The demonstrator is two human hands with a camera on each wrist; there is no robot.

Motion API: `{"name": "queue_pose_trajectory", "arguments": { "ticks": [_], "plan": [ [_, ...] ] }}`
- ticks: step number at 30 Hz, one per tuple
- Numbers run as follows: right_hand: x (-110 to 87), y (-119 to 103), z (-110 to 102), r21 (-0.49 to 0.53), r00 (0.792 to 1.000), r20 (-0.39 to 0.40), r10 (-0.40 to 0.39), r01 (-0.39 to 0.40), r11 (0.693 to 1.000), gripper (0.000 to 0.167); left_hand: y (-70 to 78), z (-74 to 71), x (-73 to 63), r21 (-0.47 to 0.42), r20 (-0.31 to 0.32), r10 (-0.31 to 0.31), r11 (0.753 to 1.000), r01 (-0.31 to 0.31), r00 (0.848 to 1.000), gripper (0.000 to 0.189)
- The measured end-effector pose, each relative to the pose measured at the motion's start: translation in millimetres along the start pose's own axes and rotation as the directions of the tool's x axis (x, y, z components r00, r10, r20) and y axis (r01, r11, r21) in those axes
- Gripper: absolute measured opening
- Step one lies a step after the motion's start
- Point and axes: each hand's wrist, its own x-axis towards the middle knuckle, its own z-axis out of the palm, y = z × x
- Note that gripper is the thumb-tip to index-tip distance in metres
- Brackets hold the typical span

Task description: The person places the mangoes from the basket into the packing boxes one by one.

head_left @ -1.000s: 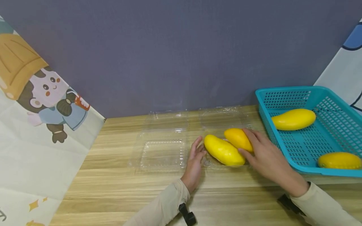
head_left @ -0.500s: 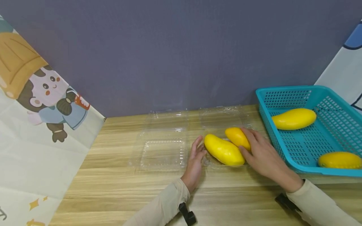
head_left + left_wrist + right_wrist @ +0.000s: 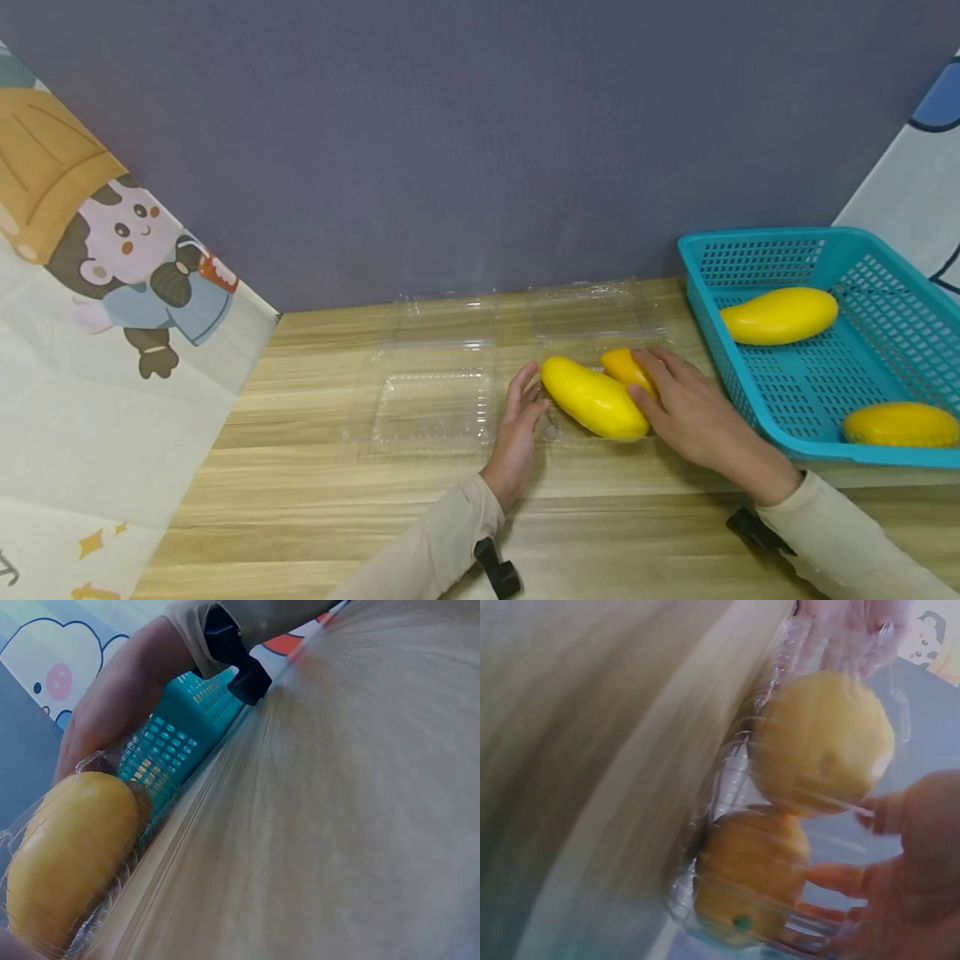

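Two yellow mangoes lie side by side in a clear plastic clamshell box (image 3: pixel 596 310) whose lid is folded back. The nearer mango (image 3: pixel 592 398) slants across the base. My right hand (image 3: pixel 693 421) holds the smaller, more orange mango (image 3: pixel 621 365) from its right side, thumb near the seam between the two fruits. In the right wrist view this orange mango (image 3: pixel 746 874) sits low behind the clear wall, fingers against it. My left hand (image 3: pixel 513 446) stands at the box's left edge, fingers loosely bent beside the nearer mango's end.
A second open clear box (image 3: pixel 431 408) lies to the left on the wooden table (image 3: pixel 300 500). To the right stands a turquoise perforated basket (image 3: pixel 810 392) with one mango (image 3: pixel 783 317) at its left and another mango (image 3: pixel 900 425) near its front rim. A grey-blue wall (image 3: pixel 480 150) rises behind.
My right hand has moved slightly left and down, lowering the orange mango beside the other one in the box. My left hand has stayed in place.
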Motion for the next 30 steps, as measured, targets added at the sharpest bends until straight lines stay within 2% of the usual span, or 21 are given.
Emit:
{"name": "queue_pose_trajectory", "arguments": {
  "ticks": [7,15,23,30],
  "plan": [
    [-1.0,-8.3,-1.4,-0.016,0.999,0.041,0.005,-0.005,1.000,0.074,-0.2,0.0,0.6,-0.011,0.006,0.000,1.000,0.000,1.000,0.058],
    [-1.8,-7.2,-0.7,-0.043,0.992,0.123,0.033,-0.028,0.999,0.085,-1.3,0.1,0.7,-0.011,0.006,-0.004,1.000,0.004,1.000,0.058],
    [-1.7,-5.0,-0.2,-0.011,0.984,0.170,0.053,-0.052,0.999,0.091,-1.4,-0.3,0.8,-0.010,-0.003,-0.010,1.000,0.010,1.000,0.057],
    [0.7,-2.6,0.0,0.013,0.985,0.167,0.046,-0.048,0.999,0.091,-2.1,-0.4,0.5,-0.014,-0.019,0.002,1.000,-0.002,1.000,0.058]
  ]
}}
